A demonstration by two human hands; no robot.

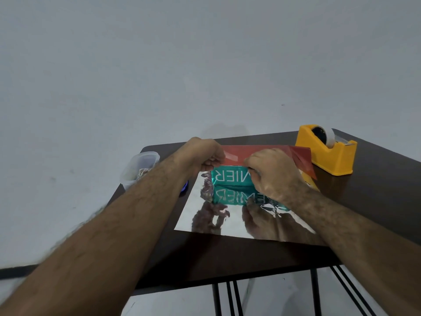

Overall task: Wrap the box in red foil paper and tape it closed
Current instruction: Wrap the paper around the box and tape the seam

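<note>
A teal box (230, 176) with white letters lies on a sheet of foil paper (230, 221), whose mirror-like silver side faces up toward me. The far part of the sheet is folded over the box top and shows its red side (268, 151). My left hand (205, 153) pinches the red flap at the box's left end. My right hand (273, 172) presses the flap down over the box's right part. A short strip of clear tape (231, 156) sits on the red flap between my hands.
A yellow tape dispenser (328, 151) with a roll of clear tape stands at the back right of the dark brown table (227, 258). A clear plastic container (140, 166) sits at the table's left edge. A small blue-lit object (184, 187) shows beside my left forearm.
</note>
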